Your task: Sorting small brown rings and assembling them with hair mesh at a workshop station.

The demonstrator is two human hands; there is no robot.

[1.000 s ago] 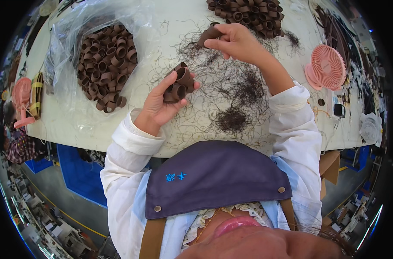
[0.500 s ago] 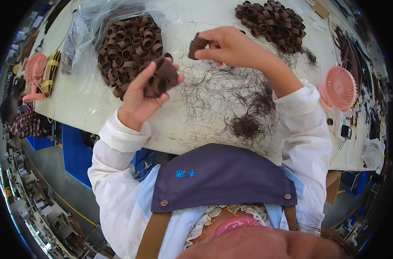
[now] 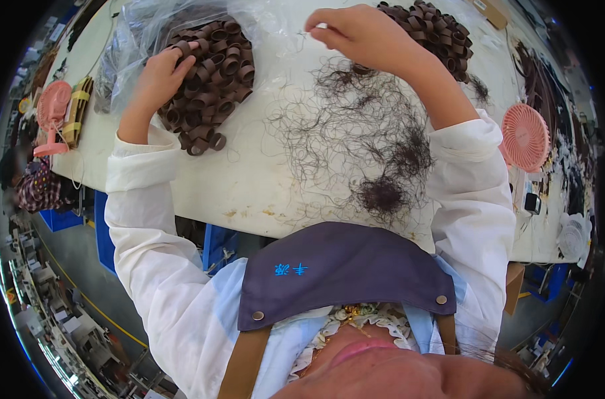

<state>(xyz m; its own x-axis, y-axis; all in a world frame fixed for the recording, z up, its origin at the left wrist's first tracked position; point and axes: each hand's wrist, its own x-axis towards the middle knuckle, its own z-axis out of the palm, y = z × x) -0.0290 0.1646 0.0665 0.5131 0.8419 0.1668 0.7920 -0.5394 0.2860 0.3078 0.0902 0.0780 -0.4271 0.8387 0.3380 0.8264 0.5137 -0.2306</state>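
On the left of the table a heap of brown ring-shaped bands [image 3: 212, 80] lies at the mouth of a clear plastic bag [image 3: 133, 50]. My left hand [image 3: 161, 76] reaches into the heap's left side. Its thumb and fingers curl round a brown band [image 3: 183, 48], and the fingertips are partly hidden among the others. Further right, my right hand [image 3: 342, 32] hovers over the far part of the table, thumb and forefinger pinched. Whatever sits in that pinch is too small to name. Loose dark threads [image 3: 382, 193] lie tangled on the table below it.
A second heap of brown bands [image 3: 442, 40] sits at the far right, partly behind my right forearm. Pink fans stand at the left [image 3: 52, 116] and right [image 3: 525, 136] of the white table [image 3: 249, 193]. Dark strips [image 3: 538, 80] lie along the right edge. A person [image 3: 40, 186] is beyond the left side.
My left hand has gone from mid-table, where it held several brown bands, to the bagged heap. My right hand has moved farther away, and the band it held is gone from its fingers.
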